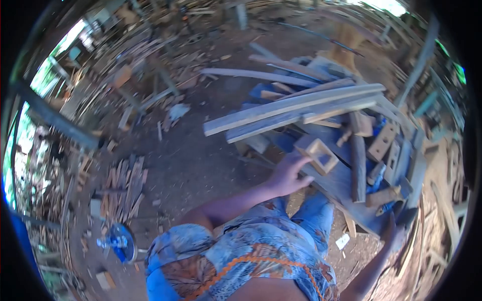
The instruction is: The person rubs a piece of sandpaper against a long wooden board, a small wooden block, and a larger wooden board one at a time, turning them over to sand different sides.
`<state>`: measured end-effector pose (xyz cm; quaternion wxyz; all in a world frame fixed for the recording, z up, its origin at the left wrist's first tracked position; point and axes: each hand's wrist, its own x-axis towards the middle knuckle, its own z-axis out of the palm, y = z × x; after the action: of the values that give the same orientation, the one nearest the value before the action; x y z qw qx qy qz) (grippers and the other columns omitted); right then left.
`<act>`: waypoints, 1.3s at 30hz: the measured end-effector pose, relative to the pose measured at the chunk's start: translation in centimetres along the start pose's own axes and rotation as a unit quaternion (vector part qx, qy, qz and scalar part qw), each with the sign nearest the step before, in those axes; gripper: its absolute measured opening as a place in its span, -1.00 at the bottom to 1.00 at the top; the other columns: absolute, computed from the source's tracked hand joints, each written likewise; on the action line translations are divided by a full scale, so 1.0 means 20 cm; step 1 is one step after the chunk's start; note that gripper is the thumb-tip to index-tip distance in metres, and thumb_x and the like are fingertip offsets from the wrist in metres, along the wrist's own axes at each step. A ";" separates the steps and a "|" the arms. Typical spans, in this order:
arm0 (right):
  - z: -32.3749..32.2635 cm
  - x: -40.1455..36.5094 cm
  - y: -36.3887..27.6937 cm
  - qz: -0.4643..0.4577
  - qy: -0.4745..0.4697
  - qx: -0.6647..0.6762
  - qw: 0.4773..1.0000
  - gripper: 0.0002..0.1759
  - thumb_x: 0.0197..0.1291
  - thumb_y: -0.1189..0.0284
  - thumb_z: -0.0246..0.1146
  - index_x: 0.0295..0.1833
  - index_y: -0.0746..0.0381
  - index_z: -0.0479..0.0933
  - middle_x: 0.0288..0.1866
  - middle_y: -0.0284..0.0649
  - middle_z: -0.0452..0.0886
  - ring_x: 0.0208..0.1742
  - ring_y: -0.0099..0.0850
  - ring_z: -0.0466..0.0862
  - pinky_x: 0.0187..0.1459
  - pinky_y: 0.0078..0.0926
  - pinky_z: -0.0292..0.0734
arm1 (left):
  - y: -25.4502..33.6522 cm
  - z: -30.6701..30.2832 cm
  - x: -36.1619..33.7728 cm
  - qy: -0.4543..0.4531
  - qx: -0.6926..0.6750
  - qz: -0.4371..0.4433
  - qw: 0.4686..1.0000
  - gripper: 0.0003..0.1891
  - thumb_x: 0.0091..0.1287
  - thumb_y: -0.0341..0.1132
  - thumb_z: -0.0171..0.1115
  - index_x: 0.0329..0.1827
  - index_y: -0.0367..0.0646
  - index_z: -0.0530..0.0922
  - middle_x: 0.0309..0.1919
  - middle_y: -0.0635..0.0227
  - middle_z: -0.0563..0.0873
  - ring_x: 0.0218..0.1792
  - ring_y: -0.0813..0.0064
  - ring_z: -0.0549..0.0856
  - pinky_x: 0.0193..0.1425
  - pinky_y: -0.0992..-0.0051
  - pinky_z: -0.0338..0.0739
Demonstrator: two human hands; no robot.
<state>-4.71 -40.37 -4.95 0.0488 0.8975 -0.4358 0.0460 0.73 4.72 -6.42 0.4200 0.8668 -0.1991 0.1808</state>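
Observation:
My left hand [289, 174] is over the near edge of the workbench [341, 183], thumb and fingers apart. Its fingertips are right at a small square wooden box frame [330, 165] with a hollow middle. Low at the right, my right hand [395, 233] is blurred at the bench's near right corner, its fingers hard to make out. Close to it lies a blue-handled tool [385, 207], beside a short wooden block [382, 196]. Farther up the bench is a wooden block with holes [383, 142].
Long planks [293, 109] lie across the far side of the bench and jut out to the left. A dark wooden bar [358, 168] rests on the bench top. On the floor at left are a pile of wood strips [120, 188] and a round stool [129, 246] with blue things on it.

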 end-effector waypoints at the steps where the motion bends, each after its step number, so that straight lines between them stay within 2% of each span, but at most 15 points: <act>1: 0.01 0.01 0.00 -0.011 -0.011 -0.010 1.000 0.13 -0.07 -0.43 0.11 0.31 0.37 0.38 0.29 0.14 0.40 0.25 0.03 0.47 0.22 -0.07 0.39 | 0.02 0.02 0.06 -0.027 0.011 0.033 0.999 -0.35 0.07 -0.13 0.44 0.24 -0.08 0.43 0.09 0.18 0.54 0.18 0.13 0.48 0.27 0.15 0.36; 4: 0.10 0.07 0.03 -0.026 -0.011 -0.032 0.999 0.13 -0.08 -0.38 0.18 0.33 0.40 0.35 0.33 0.13 0.35 0.31 0.01 0.41 0.25 -0.09 0.36 | 0.03 0.15 0.22 -0.123 0.064 0.085 0.987 -0.18 0.04 0.04 0.42 0.38 0.00 0.30 0.34 0.16 0.33 0.41 0.05 0.19 0.46 -0.06 0.02; 5: 0.13 0.10 0.05 -0.023 0.003 -0.039 0.999 0.14 -0.09 -0.35 0.22 0.33 0.42 0.33 0.34 0.13 0.34 0.32 0.00 0.39 0.26 -0.09 0.35 | 0.02 0.21 0.25 -0.123 0.063 0.078 0.987 -0.18 0.04 0.04 0.42 0.38 0.00 0.30 0.34 0.16 0.33 0.41 0.05 0.19 0.46 -0.06 0.02; 7: 0.12 0.10 0.04 -0.026 -0.002 -0.042 0.999 0.14 -0.10 -0.35 0.22 0.33 0.43 0.33 0.34 0.13 0.33 0.32 0.00 0.39 0.26 -0.09 0.35 | 0.01 0.30 0.30 -0.152 0.122 0.103 0.975 -0.09 0.03 0.15 0.39 0.44 0.04 0.23 0.37 0.19 0.25 0.45 0.04 0.10 0.46 -0.23 -0.15; 10: 0.11 0.10 0.03 -0.014 -0.014 -0.032 0.999 0.15 -0.10 -0.34 0.23 0.33 0.44 0.32 0.34 0.14 0.32 0.32 0.00 0.39 0.26 -0.09 0.35 | -0.02 0.40 0.32 -0.182 0.187 0.104 0.960 -0.14 0.07 0.19 0.33 0.42 0.06 0.28 0.34 0.20 0.31 0.44 0.07 0.12 0.43 -0.34 -0.23; 14: 0.09 0.10 0.02 0.005 -0.034 -0.014 0.999 0.16 -0.12 -0.33 0.25 0.34 0.46 0.30 0.35 0.15 0.30 0.32 0.00 0.38 0.27 -0.09 0.34 | -0.03 0.47 0.33 -0.185 0.195 0.078 0.960 -0.28 0.16 0.12 0.28 0.38 0.06 0.36 0.28 0.21 0.36 0.42 0.09 0.16 0.40 -0.38 -0.22; 16: 0.09 0.10 0.01 0.009 -0.039 -0.004 0.999 0.17 -0.12 -0.32 0.26 0.34 0.47 0.29 0.35 0.16 0.30 0.32 -0.01 0.37 0.27 -0.09 0.34 | -0.04 0.47 0.33 -0.176 0.221 0.079 0.956 -0.42 0.25 0.00 0.22 0.32 0.06 0.42 0.22 0.21 0.40 0.40 0.12 0.21 0.41 -0.37 -0.20; 18: 0.11 0.12 0.02 0.013 -0.042 0.003 0.999 0.17 -0.13 -0.32 0.26 0.34 0.47 0.29 0.36 0.16 0.29 0.32 -0.01 0.37 0.27 -0.09 0.34 | -0.03 0.48 0.34 -0.173 0.225 0.077 0.956 -0.45 0.25 -0.05 0.22 0.32 0.06 0.42 0.20 0.21 0.41 0.38 0.14 0.23 0.40 -0.38 -0.19; 19: 0.15 0.13 0.03 0.003 0.000 0.035 0.999 0.08 -0.10 -0.24 0.29 0.33 0.42 0.33 0.35 0.12 0.32 0.36 -0.03 0.35 0.30 -0.08 0.31 | -0.03 0.48 0.34 -0.169 0.229 0.075 0.956 -0.47 0.25 -0.10 0.21 0.31 0.07 0.43 0.17 0.22 0.42 0.36 0.15 0.25 0.40 -0.38 -0.19; 21: 0.21 0.14 0.06 -0.005 0.042 0.068 0.997 -0.01 -0.07 -0.17 0.31 0.32 0.38 0.36 0.34 0.09 0.34 0.39 -0.06 0.32 0.34 -0.07 0.29 | -0.03 0.49 0.33 -0.158 0.231 0.083 0.956 -0.47 0.24 -0.12 0.22 0.30 0.06 0.44 0.17 0.23 0.42 0.35 0.16 0.25 0.39 -0.39 -0.19; 24: 0.21 0.15 0.05 0.018 0.044 0.018 0.999 0.09 -0.13 -0.33 0.26 0.19 0.49 0.46 0.29 0.23 0.34 0.27 -0.01 0.42 0.21 -0.06 0.38 | -0.03 0.49 0.33 -0.144 0.238 0.090 0.956 -0.47 0.21 -0.16 0.25 0.28 0.06 0.45 0.15 0.24 0.43 0.34 0.17 0.27 0.38 -0.41 -0.18; 26: 0.07 0.07 0.00 -0.004 -0.027 0.005 1.000 0.04 -0.13 -0.34 0.25 0.08 0.47 0.55 0.21 0.21 0.43 0.25 -0.01 0.44 0.17 -0.04 0.41 | -0.03 0.50 0.33 -0.142 0.245 0.090 0.955 -0.47 0.19 -0.18 0.26 0.28 0.06 0.46 0.15 0.25 0.43 0.34 0.18 0.27 0.37 -0.41 -0.17; 30: 0.04 0.05 -0.01 0.008 -0.037 0.028 0.999 0.04 -0.15 -0.36 0.25 0.05 0.48 0.57 0.10 0.19 0.51 0.20 -0.01 0.47 0.14 -0.05 0.43 | -0.04 0.51 0.32 -0.127 0.242 0.095 0.957 -0.47 0.18 -0.19 0.27 0.26 0.06 0.47 0.14 0.24 0.44 0.33 0.18 0.29 0.37 -0.42 -0.16; 32: 0.11 0.09 0.02 -0.001 0.005 0.000 1.000 0.05 -0.15 -0.36 0.24 0.04 0.49 0.56 0.06 0.17 0.53 0.16 -0.01 0.50 0.12 -0.08 0.44 | -0.04 0.51 0.32 -0.120 0.240 0.099 0.958 -0.47 0.18 -0.19 0.27 0.26 0.06 0.47 0.14 0.24 0.44 0.32 0.18 0.30 0.36 -0.42 -0.15; 39: 0.03 0.07 -0.01 -0.001 -0.027 0.013 1.000 0.05 -0.16 -0.35 0.26 0.03 0.50 0.56 0.08 0.15 0.52 0.16 -0.01 0.48 0.12 -0.09 0.43 | -0.04 0.50 0.32 -0.127 0.241 0.093 0.958 -0.48 0.18 -0.19 0.25 0.26 0.06 0.46 0.14 0.25 0.45 0.32 0.19 0.31 0.37 -0.40 -0.14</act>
<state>-3.65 -41.43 -5.46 0.0251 0.8994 -0.4355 0.0271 8.03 -4.07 -9.71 0.1512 0.9357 -0.2813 0.1498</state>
